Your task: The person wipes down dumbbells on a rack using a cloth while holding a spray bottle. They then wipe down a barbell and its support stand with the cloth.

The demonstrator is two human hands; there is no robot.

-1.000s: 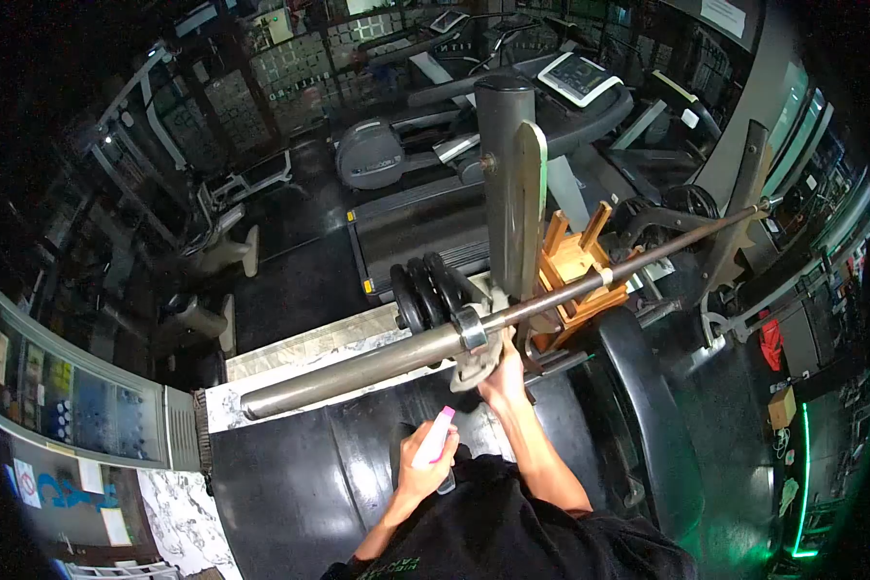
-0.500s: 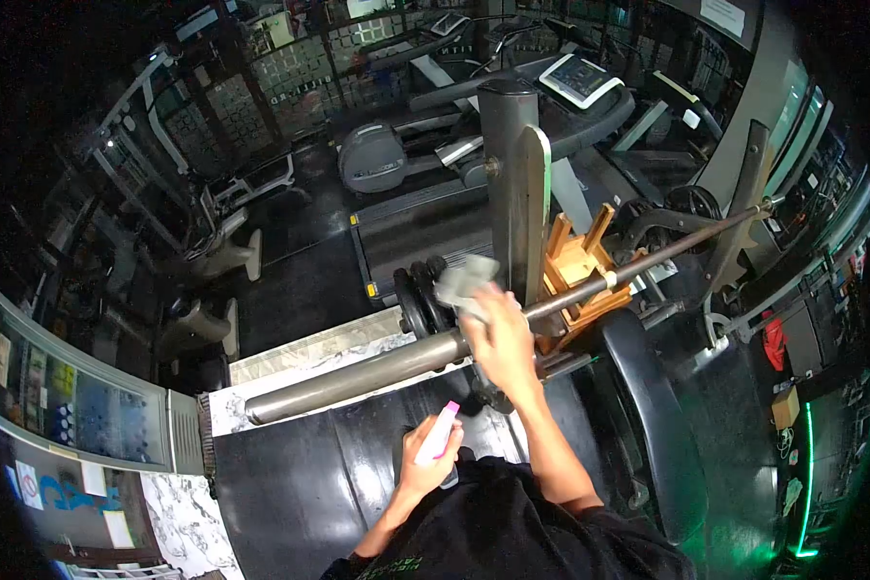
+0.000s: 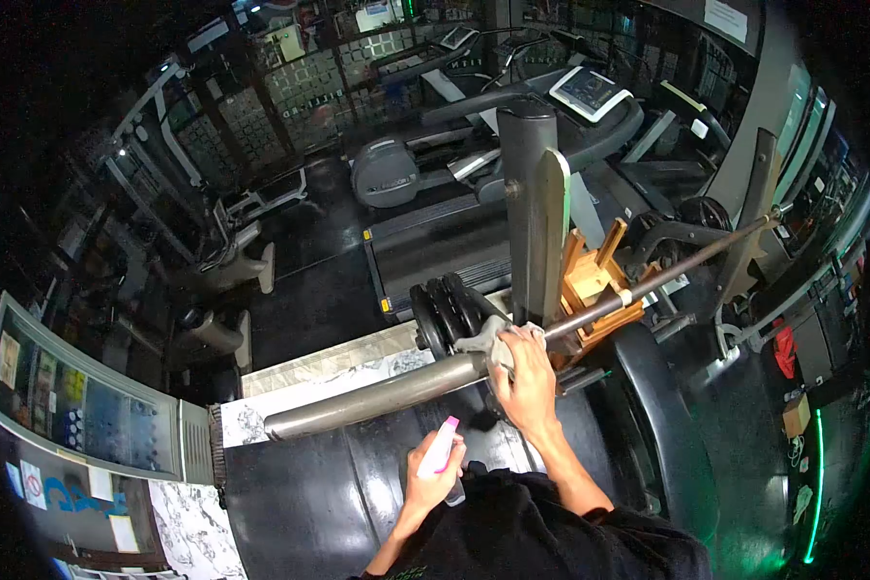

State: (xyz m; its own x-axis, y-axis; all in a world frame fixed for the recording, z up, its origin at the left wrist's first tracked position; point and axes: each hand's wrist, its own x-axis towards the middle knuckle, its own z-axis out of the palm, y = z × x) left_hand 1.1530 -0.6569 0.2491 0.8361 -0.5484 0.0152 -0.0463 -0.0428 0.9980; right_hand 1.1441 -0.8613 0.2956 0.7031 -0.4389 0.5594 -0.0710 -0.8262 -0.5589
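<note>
A long barbell (image 3: 372, 394) rests across the rack, its thick sleeve pointing left toward me. Around the bar, where the sleeve meets the thinner shaft, my right hand (image 3: 529, 385) presses a light grey cloth (image 3: 493, 338) with its fingers closed over it. Low in front of my body, my left hand (image 3: 433, 472) is wrapped round a white bottle (image 3: 440, 449) with a pink top. The bottle is tilted and stays apart from the bar; its lower part is partly hidden by the fingers.
A dark rack upright (image 3: 534, 213) stands just beyond the cloth. Black weight plates (image 3: 437, 314) hang behind the bar. To the right are a wooden stool (image 3: 590, 280) and a black padded bench (image 3: 659, 416). A treadmill (image 3: 435, 246) lies farther back, a glass-front fridge (image 3: 82, 396) at left.
My right hand has come down with the cloth, which was raised and blurred above the bar and is now against it. My left hand still holds the bottle. The view has shifted slightly.
</note>
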